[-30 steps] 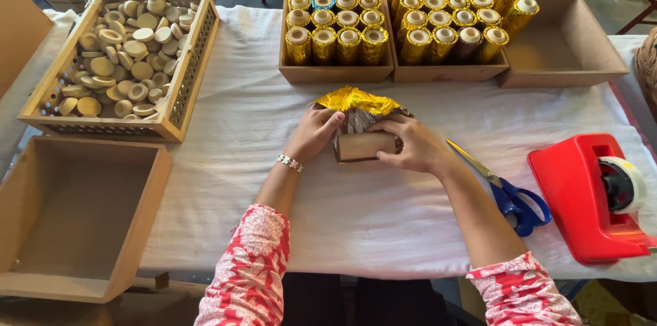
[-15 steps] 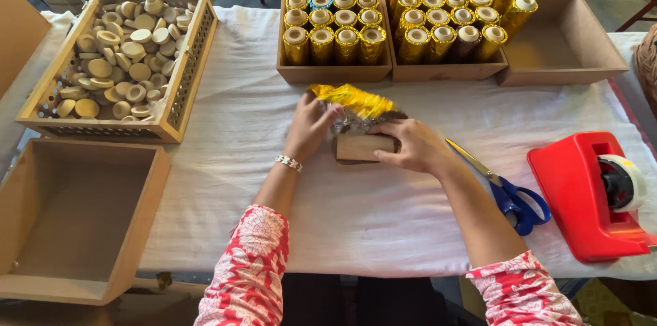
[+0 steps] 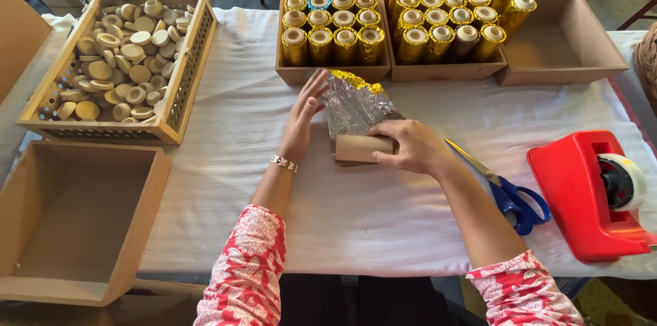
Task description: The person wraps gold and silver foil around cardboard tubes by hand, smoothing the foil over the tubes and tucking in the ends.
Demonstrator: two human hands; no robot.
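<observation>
My right hand (image 3: 408, 147) grips a brown cardboard tube (image 3: 361, 149) lying sideways on the white tablecloth (image 3: 369, 210). A sheet of foil (image 3: 354, 103), silver side up with a gold edge, stands crumpled behind the tube. My left hand (image 3: 303, 116) has its fingers spread and flat against the foil's left side. Behind them stand two brown boxes with several gold-wrapped tubes (image 3: 334, 37) upright in rows.
Blue-handled scissors (image 3: 510, 192) lie right of my right arm. A red tape dispenser (image 3: 594, 192) sits at the right edge. A wooden crate of round wooden discs (image 3: 116, 59) is at the left, an empty box (image 3: 75, 220) below it, another empty box (image 3: 561, 42) at the back right.
The foil has been lifted off the tube, its silver side now showing. My left hand has moved off the top and spread along the foil's left side. My right hand keeps its hold.
</observation>
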